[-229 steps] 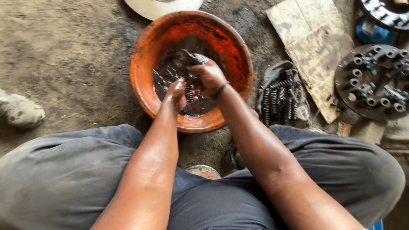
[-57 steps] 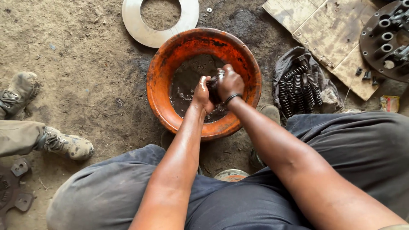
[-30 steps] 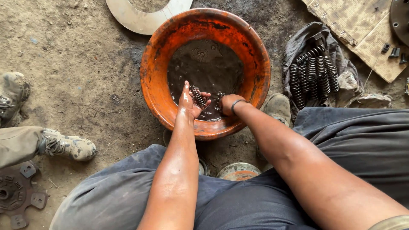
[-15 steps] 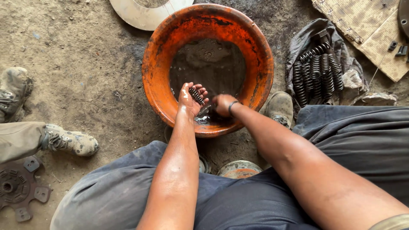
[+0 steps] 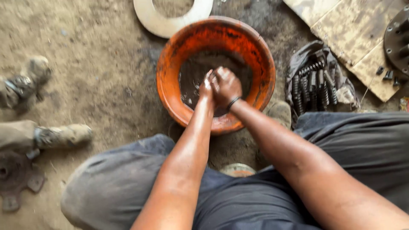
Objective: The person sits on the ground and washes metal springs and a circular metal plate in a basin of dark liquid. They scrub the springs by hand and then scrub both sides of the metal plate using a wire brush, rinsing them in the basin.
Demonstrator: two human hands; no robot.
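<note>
At the far left, on the dusty earth floor (image 5: 98, 64), lie two dirty worn boots of another person (image 5: 59, 135) and a rusty lobed metal disc (image 5: 15, 176). Further right, at the top edge, a flat pale metal ring (image 5: 170, 19) lies just beyond the round orange plastic basin (image 5: 255, 55). The basin sits on the floor between the person's knees, its inside smeared dark and holding murky liquid. Over its near half, the left hand (image 5: 207, 87) and right hand (image 5: 227, 85) press together, fingers closed; whether the grip pinches anything cannot be told, since the hands hide it. A dark band circles the right wrist. Right of the basin, a grey rag carrying dark coil springs (image 5: 313, 83) lies near stained cardboard sheets (image 5: 353, 34) and a round dark metal plate (image 5: 398, 38).
</note>
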